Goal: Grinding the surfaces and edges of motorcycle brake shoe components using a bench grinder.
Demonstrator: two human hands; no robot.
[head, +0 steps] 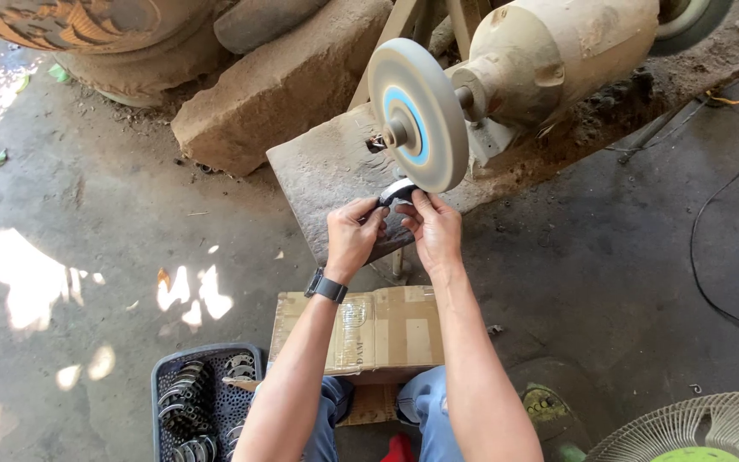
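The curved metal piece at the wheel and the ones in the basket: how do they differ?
The curved metal piece is single, held by the left hand and right hand under the buffing wheel. The basket pieces are many, stacked untouched in the dark basket on the floor. All look like curved metal bands.

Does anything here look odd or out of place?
Nothing is spilled or broken. Both hands, left and right, press a small curved part against the wheel. The grinder is thickly caked with dust.
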